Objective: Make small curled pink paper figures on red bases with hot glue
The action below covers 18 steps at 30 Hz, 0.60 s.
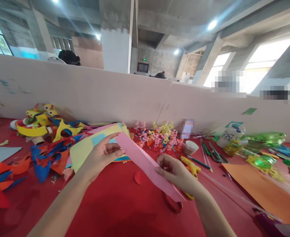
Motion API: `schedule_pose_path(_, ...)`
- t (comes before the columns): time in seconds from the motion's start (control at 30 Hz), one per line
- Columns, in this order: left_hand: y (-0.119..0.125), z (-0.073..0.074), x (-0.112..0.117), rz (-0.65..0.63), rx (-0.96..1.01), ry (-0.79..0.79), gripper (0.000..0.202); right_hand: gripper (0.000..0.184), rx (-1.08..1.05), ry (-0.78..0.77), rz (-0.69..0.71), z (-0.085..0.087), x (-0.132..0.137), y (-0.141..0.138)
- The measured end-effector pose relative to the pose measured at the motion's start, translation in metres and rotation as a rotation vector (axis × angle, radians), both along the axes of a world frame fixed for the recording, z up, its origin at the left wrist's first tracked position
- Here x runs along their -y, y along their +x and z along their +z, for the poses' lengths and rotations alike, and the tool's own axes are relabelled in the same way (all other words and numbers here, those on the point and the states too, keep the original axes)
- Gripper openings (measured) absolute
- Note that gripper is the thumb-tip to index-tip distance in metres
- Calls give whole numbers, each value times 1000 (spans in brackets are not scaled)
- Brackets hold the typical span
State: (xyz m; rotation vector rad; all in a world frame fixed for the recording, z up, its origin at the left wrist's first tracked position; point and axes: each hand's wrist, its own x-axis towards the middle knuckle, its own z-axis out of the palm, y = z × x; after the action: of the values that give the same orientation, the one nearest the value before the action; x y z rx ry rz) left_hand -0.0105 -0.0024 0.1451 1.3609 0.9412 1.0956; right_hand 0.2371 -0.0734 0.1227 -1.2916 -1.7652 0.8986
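A long pink paper strip [145,163] is stretched slantwise between my two hands above the red table. My left hand [108,149] pinches its upper left end between thumb and fingers. Lower down, my right hand [171,168] grips the strip's right edge. Behind my left hand lies a stack of coloured paper [84,154], yellow on top. Yellow-handled scissors [190,168] are partly hidden by my right hand. Under the strip's lower end shows a red ring-shaped piece [173,204], and a small red disc [138,177] lies on the table.
Orange and blue scraps [48,161] pile up at left, near yellow paper figures [40,117]. Small pink and yellow curled pieces [159,136] cluster at the back beside a white tub [190,147]. Green-handled scissors [217,154] and an orange sheet [263,191] lie right. A white partition [110,98] stands behind.
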Motion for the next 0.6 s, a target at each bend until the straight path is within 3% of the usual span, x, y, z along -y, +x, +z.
schedule_pose_path(0.1,-14,0,-9,-45,-159,16,55,21,-43,12,-20,-1,0,9)
schedule_pose_path(0.17,-22,-2,-15,15,-170,24,41,22,-71,16,-47,-2,0,13)
schedule_pose_path(0.23,-27,-3,-20,89,21,-14,42,23,-119,9,-63,-3,-1,16)
schedule_pose_path(0.33,-27,-2,-21,-11,357,-251,54,25,-165,-9,-63,-4,-1,15)
schedule_pose_path(0.43,-21,0,-19,-102,503,-394,63,25,-139,-4,-53,-5,0,10)
schedule_pose_path(0.6,-7,-6,-11,-173,332,-313,49,28,-214,-44,-14,-4,5,-5)
